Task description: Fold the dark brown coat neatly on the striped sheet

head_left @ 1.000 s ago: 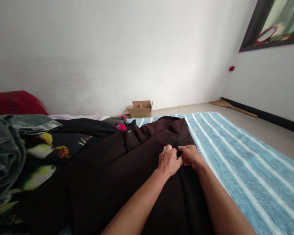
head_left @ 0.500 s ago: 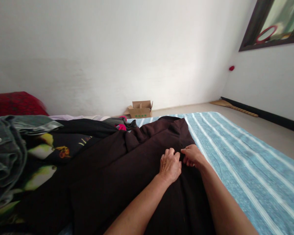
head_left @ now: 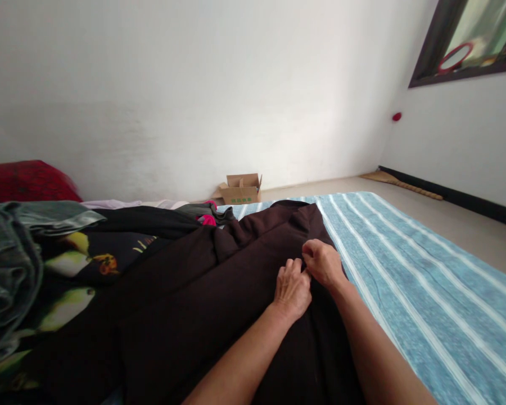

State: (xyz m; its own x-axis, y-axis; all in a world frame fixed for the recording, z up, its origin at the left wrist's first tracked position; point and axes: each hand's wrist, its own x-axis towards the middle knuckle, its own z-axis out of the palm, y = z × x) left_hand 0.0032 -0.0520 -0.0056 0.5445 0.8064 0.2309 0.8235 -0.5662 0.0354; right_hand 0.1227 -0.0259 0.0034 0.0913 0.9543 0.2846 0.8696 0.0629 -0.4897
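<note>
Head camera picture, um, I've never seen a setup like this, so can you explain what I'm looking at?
There's no machine: these are a person's bare hands, seen by a camera worn on the head, facing forward and down. The left hand and right hand are close together on a dark brown cloth garment, fingers bent; whether they pinch the fabric is hard to tell. It lies partly over a blue cloth with white stripes. To the left are a black cloth with yellow-green print and a grey-green denim garment. Beyond sits an open brown cardboard box.
</note>
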